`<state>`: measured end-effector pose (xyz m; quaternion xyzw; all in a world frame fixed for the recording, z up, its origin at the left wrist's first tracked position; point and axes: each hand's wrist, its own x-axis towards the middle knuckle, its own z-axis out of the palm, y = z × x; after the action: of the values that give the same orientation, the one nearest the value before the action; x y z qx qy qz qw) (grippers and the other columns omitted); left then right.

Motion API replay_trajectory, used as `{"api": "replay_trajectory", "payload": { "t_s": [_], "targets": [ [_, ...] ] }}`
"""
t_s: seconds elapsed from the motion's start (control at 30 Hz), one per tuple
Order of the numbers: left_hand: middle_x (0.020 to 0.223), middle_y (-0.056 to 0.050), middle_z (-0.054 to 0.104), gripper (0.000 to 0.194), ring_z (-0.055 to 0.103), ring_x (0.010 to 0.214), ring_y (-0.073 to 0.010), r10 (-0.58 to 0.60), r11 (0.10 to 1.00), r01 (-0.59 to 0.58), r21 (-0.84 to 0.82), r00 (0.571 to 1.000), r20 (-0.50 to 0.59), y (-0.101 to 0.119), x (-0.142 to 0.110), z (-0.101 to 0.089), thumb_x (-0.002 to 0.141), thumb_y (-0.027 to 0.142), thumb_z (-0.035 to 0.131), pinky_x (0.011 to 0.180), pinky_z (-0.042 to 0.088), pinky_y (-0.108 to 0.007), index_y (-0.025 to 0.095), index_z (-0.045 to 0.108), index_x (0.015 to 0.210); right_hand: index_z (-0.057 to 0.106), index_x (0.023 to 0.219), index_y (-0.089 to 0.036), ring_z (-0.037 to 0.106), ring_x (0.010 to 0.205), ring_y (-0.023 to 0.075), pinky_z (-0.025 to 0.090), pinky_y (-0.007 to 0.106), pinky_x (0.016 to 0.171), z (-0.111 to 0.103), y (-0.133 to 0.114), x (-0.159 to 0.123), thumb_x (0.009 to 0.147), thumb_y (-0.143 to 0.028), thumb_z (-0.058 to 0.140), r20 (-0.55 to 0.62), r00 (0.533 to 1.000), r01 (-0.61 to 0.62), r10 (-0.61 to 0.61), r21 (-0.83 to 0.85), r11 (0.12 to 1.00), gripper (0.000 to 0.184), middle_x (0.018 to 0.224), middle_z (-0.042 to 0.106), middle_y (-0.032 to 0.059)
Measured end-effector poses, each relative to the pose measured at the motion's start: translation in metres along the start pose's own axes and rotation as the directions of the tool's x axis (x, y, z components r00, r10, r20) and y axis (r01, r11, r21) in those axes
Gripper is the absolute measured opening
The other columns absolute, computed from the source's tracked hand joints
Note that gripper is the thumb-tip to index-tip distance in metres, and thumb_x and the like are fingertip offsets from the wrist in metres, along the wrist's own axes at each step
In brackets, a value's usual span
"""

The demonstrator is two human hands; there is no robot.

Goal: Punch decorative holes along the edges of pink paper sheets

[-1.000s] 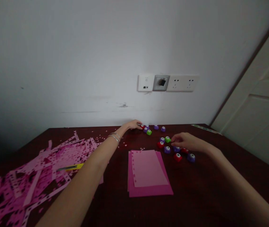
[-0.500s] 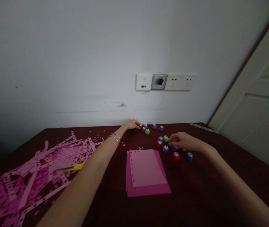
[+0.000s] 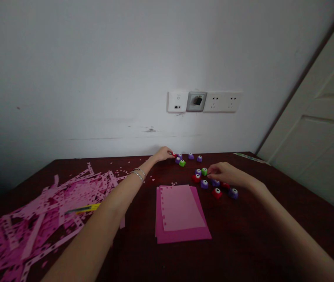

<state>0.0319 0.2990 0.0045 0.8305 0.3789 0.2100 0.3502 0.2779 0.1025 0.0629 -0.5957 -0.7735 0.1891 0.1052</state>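
- Filling the back, a pale wall (image 3: 96,58), and below it a dark red-brown table (image 3: 243,235), the stage for everything!
- Over on the left, a sprawling heap of pink perforated paper strips (image 3: 33,239), tangled right up beside the left forearm.
- Centre table, a neat stack of pink paper sheets (image 3: 183,207), the paler top one punched along its left edge.
- Out goes the left hand (image 3: 163,153), far across by the wall, fingers curled, fingertips at a small red plastic piece with a white, dark-dotted top (image 3: 173,155); pinching or merely touching, I cannot tell.
- And the right hand (image 3: 224,173), palm down, fingers bent, hovers over the nearer cluster, fingertips just beside a small green plastic piece with the same eye-like top (image 3: 204,171); whether it grips anything, I cannot tell.
- Lying on the strips, a slim yellow-and-dark cutter (image 3: 86,208).
- Smallest now: purple plastic eye-topped pieces (image 3: 204,184), some near each hand, all beyond the sheets.
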Motion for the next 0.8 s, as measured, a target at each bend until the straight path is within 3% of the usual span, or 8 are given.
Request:
{"api": "replay_trajectory", "payload": {
  "t_s": [0.2,0.43,0.6,0.8],
  "targets": [
    [0.05,0.004,0.046,0.034,0.033,0.049,-0.0076,0.095,0.977,-0.07,0.199,0.988,-0.121,0.021,-0.021,-0.007,0.067,0.043,0.062,0.05,0.022,-0.024,0.012,0.069,0.079,0.065,0.083,-0.017,0.06,0.068,0.0173,0.042,0.026,0.06,0.0,-0.011,0.0,0.078,-0.034,0.05,-0.058,0.998,0.038,-0.038,-0.009,0.999,0.023,0.076,0.067,0.0055],
    [0.054,0.001,0.053,0.035,0.036,0.049,-0.0078,0.053,0.971,-0.025,0.237,0.993,-0.11,0.047,-0.083,0.005,0.065,0.048,0.063,0.048,0.023,-0.025,0.015,0.07,0.075,0.066,0.083,-0.018,0.06,0.069,0.0172,0.043,0.026,0.061,0.012,-0.02,0.006,0.078,-0.032,0.05,-0.067,0.991,0.113,-0.112,0.014,0.993,0.023,0.078,0.067,0.0053],
    [0.056,0.0,0.057,0.037,0.04,0.051,-0.0088,-0.017,0.968,0.053,0.245,0.989,-0.147,0.044,-0.114,0.022,0.063,0.051,0.064,0.049,0.023,-0.025,0.017,0.07,0.075,0.066,0.083,-0.016,0.06,0.067,0.0165,0.044,0.025,0.061,0.028,-0.03,0.01,0.077,-0.028,0.05,-0.017,0.985,0.17,-0.169,0.061,0.984,0.021,0.075,0.067,0.0057],
    [0.059,0.0,0.06,0.036,0.046,0.053,-0.0108,-0.062,0.958,0.103,0.266,0.985,-0.159,0.038,-0.124,0.037,0.062,0.051,0.064,0.048,0.024,-0.024,0.018,0.07,0.074,0.065,0.084,-0.014,0.061,0.071,0.0171,0.046,0.026,0.064,0.038,-0.031,0.014,0.077,-0.027,0.051,0.009,0.982,0.188,-0.189,0.057,0.981,0.021,0.079,0.067,0.0072]
  ]
}}
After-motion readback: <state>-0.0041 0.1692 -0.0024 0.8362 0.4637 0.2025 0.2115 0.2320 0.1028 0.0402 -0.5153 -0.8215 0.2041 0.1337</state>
